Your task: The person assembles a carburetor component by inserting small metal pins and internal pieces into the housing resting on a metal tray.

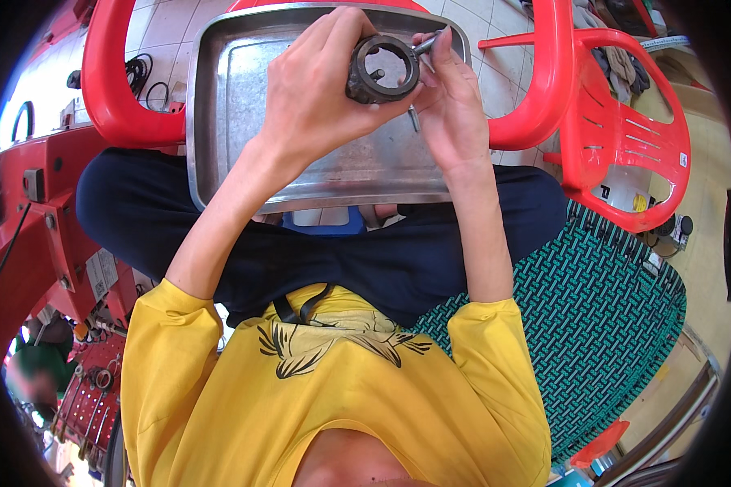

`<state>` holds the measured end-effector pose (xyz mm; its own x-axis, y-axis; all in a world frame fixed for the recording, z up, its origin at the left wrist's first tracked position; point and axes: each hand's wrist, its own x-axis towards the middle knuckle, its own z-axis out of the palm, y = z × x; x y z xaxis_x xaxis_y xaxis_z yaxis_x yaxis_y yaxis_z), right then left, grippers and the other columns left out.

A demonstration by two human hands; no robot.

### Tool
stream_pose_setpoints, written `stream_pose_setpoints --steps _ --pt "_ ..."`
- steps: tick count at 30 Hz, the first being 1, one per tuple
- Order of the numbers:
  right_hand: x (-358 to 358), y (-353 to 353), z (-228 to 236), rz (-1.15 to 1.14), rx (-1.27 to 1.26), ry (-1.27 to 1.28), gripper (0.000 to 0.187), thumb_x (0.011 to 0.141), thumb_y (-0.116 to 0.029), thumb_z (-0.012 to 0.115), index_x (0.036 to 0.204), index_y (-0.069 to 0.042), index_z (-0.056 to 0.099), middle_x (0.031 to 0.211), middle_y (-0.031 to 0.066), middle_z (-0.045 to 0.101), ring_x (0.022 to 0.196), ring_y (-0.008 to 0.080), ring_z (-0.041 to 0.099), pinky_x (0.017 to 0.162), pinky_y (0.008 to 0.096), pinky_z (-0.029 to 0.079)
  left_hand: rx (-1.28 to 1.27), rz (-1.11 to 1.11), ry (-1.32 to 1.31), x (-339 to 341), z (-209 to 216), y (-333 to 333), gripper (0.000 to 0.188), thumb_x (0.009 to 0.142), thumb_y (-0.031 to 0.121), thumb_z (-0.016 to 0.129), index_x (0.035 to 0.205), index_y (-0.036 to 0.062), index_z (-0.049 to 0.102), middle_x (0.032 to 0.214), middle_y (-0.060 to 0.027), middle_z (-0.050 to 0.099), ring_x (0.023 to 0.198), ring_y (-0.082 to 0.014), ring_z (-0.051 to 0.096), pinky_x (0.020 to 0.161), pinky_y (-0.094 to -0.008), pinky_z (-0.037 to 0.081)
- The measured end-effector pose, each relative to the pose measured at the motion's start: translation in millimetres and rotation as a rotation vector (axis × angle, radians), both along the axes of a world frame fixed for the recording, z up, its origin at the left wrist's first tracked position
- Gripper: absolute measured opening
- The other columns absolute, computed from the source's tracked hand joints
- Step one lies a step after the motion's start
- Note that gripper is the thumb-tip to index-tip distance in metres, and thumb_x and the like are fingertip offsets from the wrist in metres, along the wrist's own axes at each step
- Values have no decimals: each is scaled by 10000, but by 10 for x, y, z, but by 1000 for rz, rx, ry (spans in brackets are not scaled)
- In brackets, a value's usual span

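Over the metal tray (244,105), my left hand (313,89) is closed around a dark metal ring-shaped part (357,81) with a wide round opening. A small dark pin shows inside that opening. My right hand (451,105) pinches a thin metal pin (427,44) between thumb and fingers, at the ring's right upper side. The pin's inner end meets or nearly meets the ring's wall; whether it sits in a hole I cannot tell. Another slim metal piece (414,118) shows below the ring, beside my right palm.
The tray rests on a red plastic chair (528,97) in front of my knees. To the right stand another red chair (625,138) and a green woven seat (577,325). Red machinery (49,235) is close at my left, and black cables (140,73) lie on the tiled floor.
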<state>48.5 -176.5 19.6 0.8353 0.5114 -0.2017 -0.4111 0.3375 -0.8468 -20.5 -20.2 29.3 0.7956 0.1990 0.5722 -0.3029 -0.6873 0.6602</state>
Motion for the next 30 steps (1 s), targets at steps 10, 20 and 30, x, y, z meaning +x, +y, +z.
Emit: stream_pose_setpoints --steps 10,20,30 --pt "-28 37 156 29 -10 26 380 1015 -393 652 1169 -46 644 856 -60 527 737 28 446 678 220 394 29 -8 -27 6 -39 23 525 680 288 944 980 46 589 852 -103 667 747 -239 685 666 -314 540" --pt "-36 49 188 -32 -25 47 301 1014 -315 671 1215 -90 668 857 -83 591 688 1 408 594 194 340 24 -1 -27 12 -33 17 522 691 298 941 982 46 589 856 -98 670 738 -229 682 666 -309 543" --pt "57 -56 45 -37 -8 37 406 954 -137 743 1327 -96 588 933 -58 659 584 -7 363 562 172 313 41 -8 -53 16 -39 38 516 706 307 937 994 50 595 878 -93 679 765 -204 696 669 -294 551"
